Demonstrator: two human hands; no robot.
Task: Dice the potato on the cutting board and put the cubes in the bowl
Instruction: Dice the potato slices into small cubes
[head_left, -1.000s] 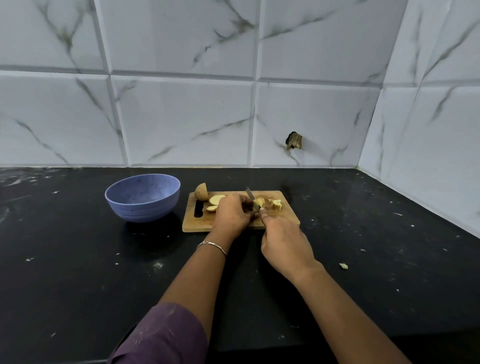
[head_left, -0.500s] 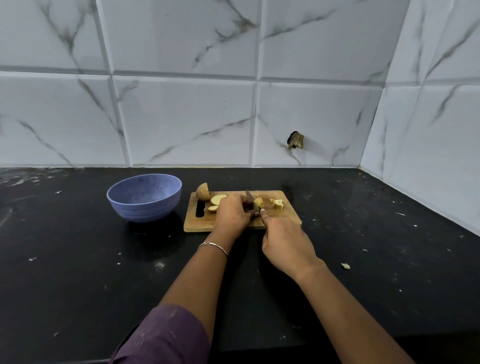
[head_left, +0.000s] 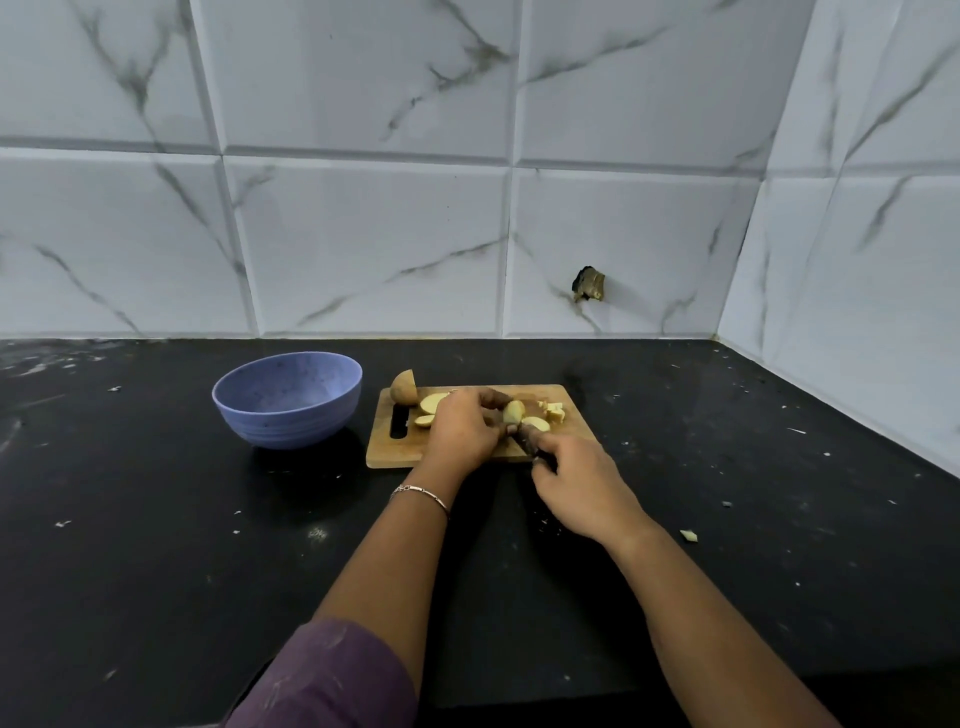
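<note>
Right hand (head_left: 582, 483) round knife (head_left: 531, 441) — blade unclear

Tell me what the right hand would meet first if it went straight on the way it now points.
Probably the potato piece that the left hand holds on the cutting board; the right hand and its knife aim there. Depth is unclear.

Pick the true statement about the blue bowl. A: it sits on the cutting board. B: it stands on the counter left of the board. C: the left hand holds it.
B: the blue bowl stands upright on the black counter, left of the cutting board and apart from it.
</note>
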